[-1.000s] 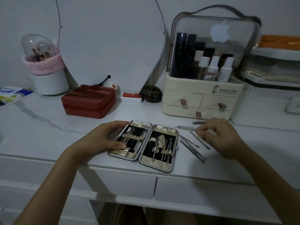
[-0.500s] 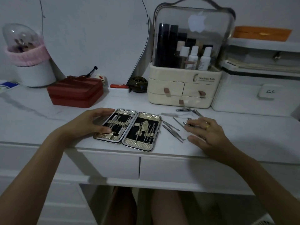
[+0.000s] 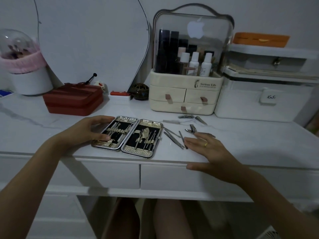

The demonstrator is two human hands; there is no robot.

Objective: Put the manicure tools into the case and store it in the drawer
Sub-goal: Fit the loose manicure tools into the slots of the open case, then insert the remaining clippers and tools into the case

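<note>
— Left hand [image 3: 89,131] spread over the left half of the open case [image 3: 127,136], thumb on the near rim, fingertips on the far edge. Holding it flat, not gripping anything.

— And the right hand [image 3: 209,150]?

— Open too, palm down, fingers fanned over the loose tools [image 3: 174,138] just right of the case. Nothing pinched yet. Fingertips close to the small clipper [image 3: 192,129]; cannot tell whether touching.

— Where does the case sit?

— Lying open like a book near the front edge of the white tabletop [image 3: 250,144], most elastic loops already filled. Several slim pieces still out beside it, two more clippers [image 3: 191,117] farther back, near the cream cosmetics organiser [image 3: 183,94]. Red box [image 3: 73,100] well off to the left, out of the way.

— Risks from here?

— Probably the thin flat tools. Hard to lift off a smooth top with flat fingers; likely to skid toward the edge and drop to the floor. Also crossed over each other, so picking one could flick its neighbour.

— Anything with the case itself?

— Near corner close to the edge, so a careless push could tip it off. Closing it with a tool not seated in its loop might jam the halves. Drawer [image 3: 172,176] below still shut.
</note>
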